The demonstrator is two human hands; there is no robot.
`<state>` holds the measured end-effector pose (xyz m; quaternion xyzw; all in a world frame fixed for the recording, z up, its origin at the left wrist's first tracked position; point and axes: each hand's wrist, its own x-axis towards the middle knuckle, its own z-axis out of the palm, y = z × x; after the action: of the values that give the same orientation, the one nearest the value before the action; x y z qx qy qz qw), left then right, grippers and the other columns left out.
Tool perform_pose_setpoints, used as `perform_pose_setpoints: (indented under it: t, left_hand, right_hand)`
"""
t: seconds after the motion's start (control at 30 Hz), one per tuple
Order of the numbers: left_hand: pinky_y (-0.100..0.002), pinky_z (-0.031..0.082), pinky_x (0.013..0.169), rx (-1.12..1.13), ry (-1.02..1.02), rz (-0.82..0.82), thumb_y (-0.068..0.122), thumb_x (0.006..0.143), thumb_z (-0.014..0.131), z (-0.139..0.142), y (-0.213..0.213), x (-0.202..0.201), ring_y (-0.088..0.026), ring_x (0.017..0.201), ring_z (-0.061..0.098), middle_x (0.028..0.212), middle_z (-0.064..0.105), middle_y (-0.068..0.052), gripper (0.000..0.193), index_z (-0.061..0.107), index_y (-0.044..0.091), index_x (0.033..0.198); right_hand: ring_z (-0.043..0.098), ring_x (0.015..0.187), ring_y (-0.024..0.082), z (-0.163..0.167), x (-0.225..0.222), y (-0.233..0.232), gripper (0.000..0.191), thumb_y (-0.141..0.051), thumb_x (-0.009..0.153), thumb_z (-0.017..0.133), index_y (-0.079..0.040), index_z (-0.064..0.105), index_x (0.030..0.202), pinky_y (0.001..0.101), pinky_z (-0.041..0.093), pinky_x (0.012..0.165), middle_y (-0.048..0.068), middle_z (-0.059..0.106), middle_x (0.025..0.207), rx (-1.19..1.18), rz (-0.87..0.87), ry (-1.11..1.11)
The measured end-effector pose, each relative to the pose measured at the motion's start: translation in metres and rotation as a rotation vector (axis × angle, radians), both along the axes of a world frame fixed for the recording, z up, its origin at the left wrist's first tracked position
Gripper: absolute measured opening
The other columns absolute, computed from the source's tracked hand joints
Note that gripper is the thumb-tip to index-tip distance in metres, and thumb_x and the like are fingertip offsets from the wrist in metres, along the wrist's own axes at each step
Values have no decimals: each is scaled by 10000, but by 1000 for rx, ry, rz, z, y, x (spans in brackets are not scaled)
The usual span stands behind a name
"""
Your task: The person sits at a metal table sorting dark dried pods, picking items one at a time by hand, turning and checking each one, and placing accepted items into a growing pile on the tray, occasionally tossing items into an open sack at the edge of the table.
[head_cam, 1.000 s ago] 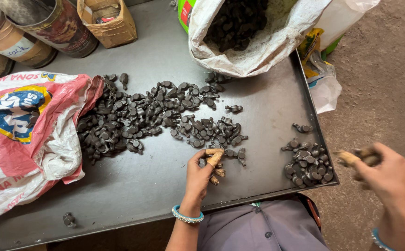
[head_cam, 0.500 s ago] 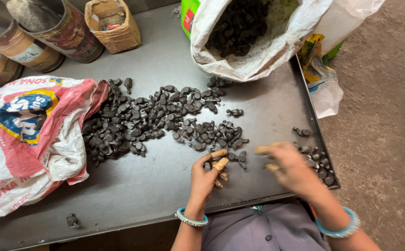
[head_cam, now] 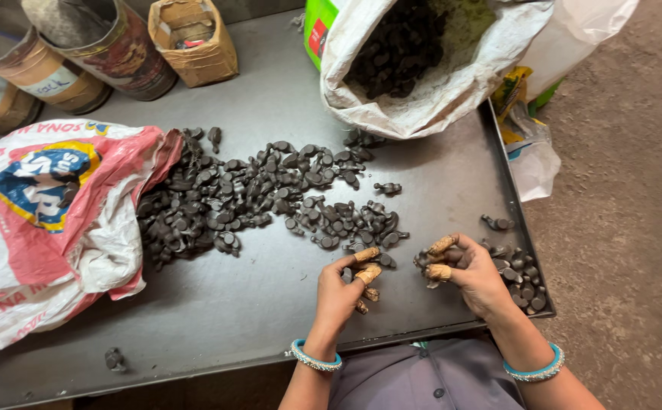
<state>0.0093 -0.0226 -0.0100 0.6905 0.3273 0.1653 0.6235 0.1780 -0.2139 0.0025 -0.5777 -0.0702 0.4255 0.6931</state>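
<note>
Since a second ago the right hand (head_cam: 474, 275) has come in from beyond the worktop's right edge and now sits just beside the left hand (head_cam: 344, 287), both over the near edge of the dark metal worktop (head_cam: 232, 319) — a flat tray with a raised rim, standing on bare earthen floor (head_cam: 627, 228). The right hand's grip is narrow, its wrapped fingertips (head_cam: 442, 244) pinched on what looks like one small black piece (head_cam: 424, 262), though the view is too small to be sure. The left hand's grip is loosely curled, and I cannot tell whether it holds anything. Just beyond both grips lies the spread of black pieces (head_cam: 270, 197) — it runs away to the left into a pink-and-white sack (head_cam: 42, 220). A smaller pile (head_cam: 524, 273) touches the right hand's far side. Farther off stand a white sack (head_cam: 422, 68) full of pieces, tins (head_cam: 118, 45) and a small carton (head_cam: 194, 45).
</note>
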Motion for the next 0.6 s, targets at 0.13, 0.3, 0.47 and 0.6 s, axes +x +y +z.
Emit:
perform_pose_setpoints:
  t: [0.13, 0.3, 0.47, 0.6]
  left_hand:
    - [-263, 471, 402, -508, 63, -104, 44, 841, 742, 10, -5, 4, -123, 584, 699, 977, 771, -59, 405, 740, 45, 1247]
    - [-254, 469, 395, -638, -18, -158, 43, 893, 703, 9, -16, 7, -134, 602, 709, 973, 757, -75, 388, 730, 19, 1280]
    - [-294, 563, 496, -1035, -82, -17, 359, 993, 625, -23, -34, 4, -155, 631, 716, 908, 751, -120, 390, 704, -2, 1119]
    - [-234, 491, 383, -1325, -266, 102, 489, 966, 618, -35, -32, 0, -99, 477, 623, 738, 728, -98, 447, 760, 78, 1072]
  right_hand:
    - [703, 814, 187, -1, 2, -14, 313, 3, 826, 793, -33, 608, 1076, 310, 588, 644, 125, 728, 954, 110, -5, 211]
    - [713, 795, 191, 2, 3, -18, 284, -69, 875, 732, -20, 623, 1133, 320, 596, 634, 149, 756, 976, 82, 49, 256]
    - [719, 821, 190, 17, -11, -5, 309, -71, 917, 681, 32, 672, 1208, 333, 598, 653, 125, 749, 1038, 1, 181, 55]
    - [715, 861, 190, 31, -20, 18, 295, -12, 833, 755, -20, 728, 1126, 318, 593, 735, 90, 729, 1015, -257, 265, -694]
